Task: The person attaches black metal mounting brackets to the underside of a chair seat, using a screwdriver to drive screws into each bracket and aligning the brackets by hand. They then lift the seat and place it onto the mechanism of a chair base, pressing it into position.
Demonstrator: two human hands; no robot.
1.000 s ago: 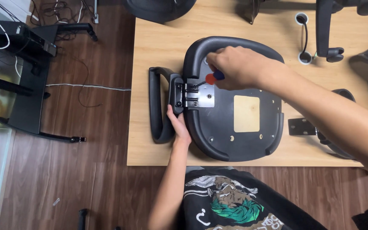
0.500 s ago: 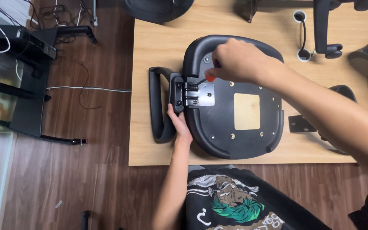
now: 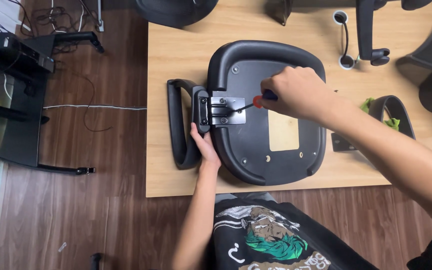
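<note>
An upturned black chair seat (image 3: 266, 75) lies on a light wooden table (image 3: 176, 55). A black armrest (image 3: 178, 125) sits against its left edge, joined by a silver metal bracket (image 3: 228, 111). My right hand (image 3: 301, 92) grips a screwdriver with a red and blue handle (image 3: 258, 101); its tip rests on the bracket. My left hand (image 3: 205, 147) holds the armrest's lower part where it meets the seat.
A second armrest (image 3: 393, 115) with a green scrap lies right of the seat. Other black chair parts (image 3: 176, 10) and a white ring (image 3: 346, 61) sit along the table's far edge. A black stand (image 3: 21, 100) and cables are on the wooden floor at left.
My right hand has moved the screwdriver from the seat's upper left part down and right, so its tip now meets the bracket. My left hand stays on the armrest.
</note>
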